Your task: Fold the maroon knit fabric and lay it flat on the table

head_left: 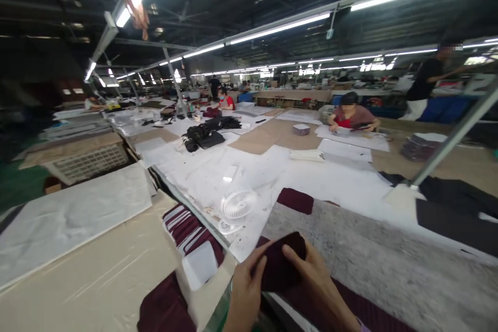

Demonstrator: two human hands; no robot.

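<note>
Left hand (245, 290), right hand (317, 285), gripping maroon cloth (280, 264)

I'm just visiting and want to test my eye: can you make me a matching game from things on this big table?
Things:
1. small fan
2. maroon fabric piece
3. black garments
4. maroon-and-white stack

Places:
A. heaped farther up the table
B. held in both hands
C. left of the fan
D. on white paper, beyond the hands

Pairs: 1-D, 2-B, 3-A, 4-C
</note>
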